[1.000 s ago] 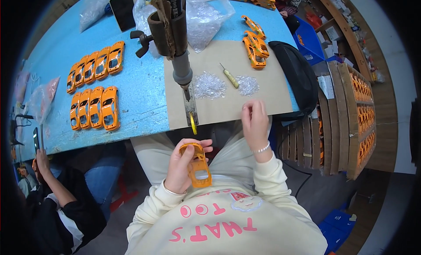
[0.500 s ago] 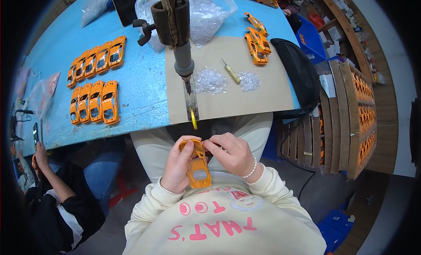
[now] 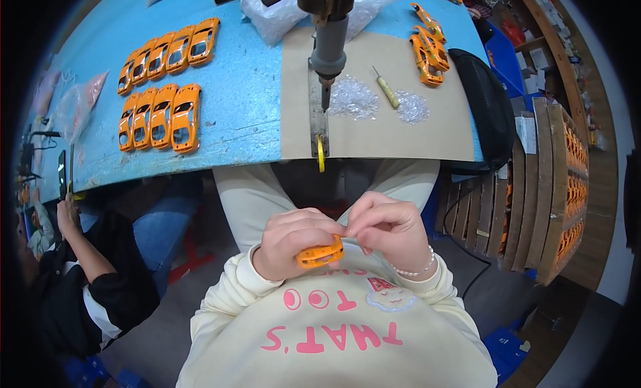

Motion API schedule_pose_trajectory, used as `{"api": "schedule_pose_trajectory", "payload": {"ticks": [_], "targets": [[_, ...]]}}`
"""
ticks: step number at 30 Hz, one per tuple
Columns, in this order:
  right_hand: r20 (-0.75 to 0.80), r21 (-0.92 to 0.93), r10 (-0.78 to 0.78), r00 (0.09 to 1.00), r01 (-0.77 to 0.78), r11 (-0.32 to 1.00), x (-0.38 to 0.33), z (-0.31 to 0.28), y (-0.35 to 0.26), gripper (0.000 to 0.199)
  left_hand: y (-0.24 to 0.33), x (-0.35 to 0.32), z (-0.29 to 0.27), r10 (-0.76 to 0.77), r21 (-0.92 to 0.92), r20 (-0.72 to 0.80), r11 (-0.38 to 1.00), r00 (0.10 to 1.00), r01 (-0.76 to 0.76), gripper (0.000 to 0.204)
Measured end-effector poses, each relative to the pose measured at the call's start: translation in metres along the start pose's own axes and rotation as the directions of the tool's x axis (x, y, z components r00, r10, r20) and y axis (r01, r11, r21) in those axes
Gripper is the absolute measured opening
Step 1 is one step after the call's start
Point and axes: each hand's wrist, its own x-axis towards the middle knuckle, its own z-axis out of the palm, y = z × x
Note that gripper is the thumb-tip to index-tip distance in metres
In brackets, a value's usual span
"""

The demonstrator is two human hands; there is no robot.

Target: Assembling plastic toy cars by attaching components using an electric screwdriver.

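My left hand [image 3: 290,244] is wrapped round an orange toy car shell [image 3: 320,256] above my lap, with the shell turned on its side. Close to the shell's right end, my right hand [image 3: 394,233] has its thumb and forefinger pinched together. Whatever lies between those fingertips is too small to make out. On the brown sheet [image 3: 307,44] beyond my hands lie two piles of small clear plastic pieces [image 3: 352,98]. A thin-tipped hand tool [image 3: 387,93] with a yellowish handle rests between the piles.
A bench press [image 3: 330,47] stands over the table's near edge. Two rows of orange shells [image 3: 185,117] sit left on the blue table [image 3: 240,114], more shells [image 3: 427,57] at right. A black case [image 3: 481,107] and stacked cardboard trays [image 3: 544,187] flank the right. Another person [image 3: 100,274] sits left.
The shell has been turned from upright, open side showing, onto its side, and my left hand now covers more of it. My right hand has shifted right. The view has moved too.
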Motion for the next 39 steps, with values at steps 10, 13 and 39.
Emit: {"api": "schedule_pose_trajectory", "payload": {"ticks": [10,13,39], "targets": [[0.222,-0.074,-0.052,0.974,0.07,0.995,-0.001,0.005,0.001,0.015,0.006,0.007,-0.004,0.084,0.12,0.058,0.989,0.995,-0.09,0.045],[0.228,-0.101,-0.067,0.971,0.092,0.991,-0.001,0.004,0.002,0.015,0.006,0.006,-0.004,0.086,0.137,0.066,0.986,0.994,-0.094,0.045],[0.417,-0.298,-0.059,0.907,0.198,0.934,0.005,-0.008,-0.012,0.013,0.006,0.006,0.0,0.1,0.079,0.108,0.991,0.989,-0.108,0.041]]}}
